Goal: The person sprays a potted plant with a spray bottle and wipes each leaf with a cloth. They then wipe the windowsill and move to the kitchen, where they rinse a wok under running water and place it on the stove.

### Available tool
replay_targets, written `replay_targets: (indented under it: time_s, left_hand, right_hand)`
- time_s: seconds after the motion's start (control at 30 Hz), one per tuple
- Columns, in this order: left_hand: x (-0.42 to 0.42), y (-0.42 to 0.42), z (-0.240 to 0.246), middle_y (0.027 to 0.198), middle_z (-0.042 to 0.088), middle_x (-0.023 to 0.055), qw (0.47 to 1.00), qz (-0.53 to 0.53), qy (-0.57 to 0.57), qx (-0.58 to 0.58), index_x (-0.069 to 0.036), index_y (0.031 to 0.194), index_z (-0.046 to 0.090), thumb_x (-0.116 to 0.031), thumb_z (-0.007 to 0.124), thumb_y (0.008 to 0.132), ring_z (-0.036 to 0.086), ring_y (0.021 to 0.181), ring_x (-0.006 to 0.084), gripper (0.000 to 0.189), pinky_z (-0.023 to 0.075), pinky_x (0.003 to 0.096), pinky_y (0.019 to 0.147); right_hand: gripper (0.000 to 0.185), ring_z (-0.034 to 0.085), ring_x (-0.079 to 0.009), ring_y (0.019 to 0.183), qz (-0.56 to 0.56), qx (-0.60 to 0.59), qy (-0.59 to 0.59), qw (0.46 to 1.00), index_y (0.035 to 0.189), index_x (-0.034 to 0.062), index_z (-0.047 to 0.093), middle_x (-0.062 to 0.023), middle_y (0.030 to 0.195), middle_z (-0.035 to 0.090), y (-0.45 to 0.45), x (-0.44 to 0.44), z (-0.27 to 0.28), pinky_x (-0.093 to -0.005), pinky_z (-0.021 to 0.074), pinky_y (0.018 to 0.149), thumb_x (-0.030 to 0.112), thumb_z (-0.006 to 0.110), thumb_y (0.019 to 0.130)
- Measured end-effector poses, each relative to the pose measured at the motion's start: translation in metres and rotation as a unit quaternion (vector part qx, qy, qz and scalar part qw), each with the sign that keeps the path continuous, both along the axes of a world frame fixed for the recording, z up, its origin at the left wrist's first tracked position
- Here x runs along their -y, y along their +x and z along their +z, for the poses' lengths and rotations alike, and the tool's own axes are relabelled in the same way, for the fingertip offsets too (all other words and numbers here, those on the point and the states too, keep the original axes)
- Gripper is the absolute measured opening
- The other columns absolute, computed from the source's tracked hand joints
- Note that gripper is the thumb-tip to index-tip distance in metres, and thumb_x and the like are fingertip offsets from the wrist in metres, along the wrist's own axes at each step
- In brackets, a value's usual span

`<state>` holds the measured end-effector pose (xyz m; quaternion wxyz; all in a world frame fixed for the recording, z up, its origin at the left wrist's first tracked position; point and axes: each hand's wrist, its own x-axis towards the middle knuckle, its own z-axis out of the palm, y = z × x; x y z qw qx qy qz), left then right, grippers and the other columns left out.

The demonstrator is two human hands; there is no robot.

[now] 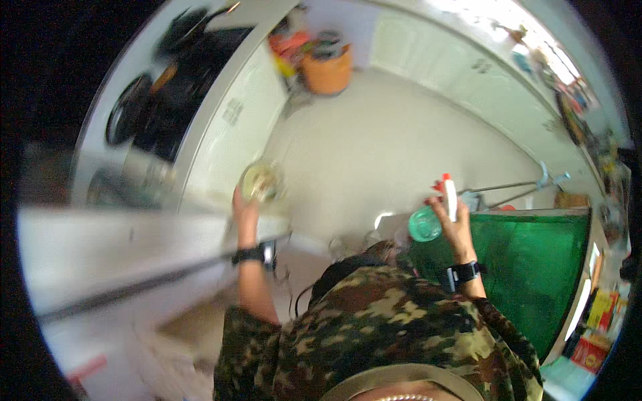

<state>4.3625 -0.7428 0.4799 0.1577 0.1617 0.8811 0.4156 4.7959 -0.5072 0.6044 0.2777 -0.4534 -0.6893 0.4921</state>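
My left hand grips a round, clear vessel, perhaps a jar or bowl, with pale contents that are too blurred to name. In my right hand is a spray bottle with a see-through green body and a white and red trigger head. The bottle is tilted, its body towards the middle of the view. Both hands are held apart in front of my body, above the pale floor. A dark band with a device sits on each wrist.
An orange bucket holding dark items stands in the far corner beside red and yellow things. Pale cabinet fronts line the floor. A green panel lies close by my right arm, with thin rods behind it. Dark pans are at the left.
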Motion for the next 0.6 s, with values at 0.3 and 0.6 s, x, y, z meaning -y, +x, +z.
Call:
replay_targets:
  time_s: [0.3, 0.6]
  left_hand:
    - [-0.036, 0.015, -0.037, 0.089, 0.069, 0.0060, 0.987, 0.038, 0.052, 0.148, 0.000, 0.108, 0.063, -0.009, 0.052, 0.095, 0.058, 0.067, 0.0104, 0.019, 0.0422, 0.0256, 0.050]
    - [-0.199, 0.006, -0.069, 0.069, 0.059, 0.0071, 0.976, -0.101, -0.078, 0.175, -0.002, 0.087, 0.058, -0.012, 0.051, 0.095, 0.052, 0.051, 0.0156, 0.015, 0.0457, 0.0290, 0.049]
  right_hand:
    - [0.039, 0.067, -0.0155, 0.086, -0.032, -0.022, 0.054, 0.998, 0.119, 0.0002, 0.061, -0.0103, 0.090, 0.072, -0.033, -0.142, -0.032, -0.0330, 0.0532, 0.074, 0.029, 0.069, 0.094]
    - [0.038, 0.063, -0.0376, 0.063, -0.168, 0.195, 0.257, 0.932, 0.079, 0.0058, 0.068, -0.0175, 0.068, 0.064, -0.003, -0.280, -0.018, -0.0493, 0.0495, 0.062, 0.043, 0.067, 0.089]
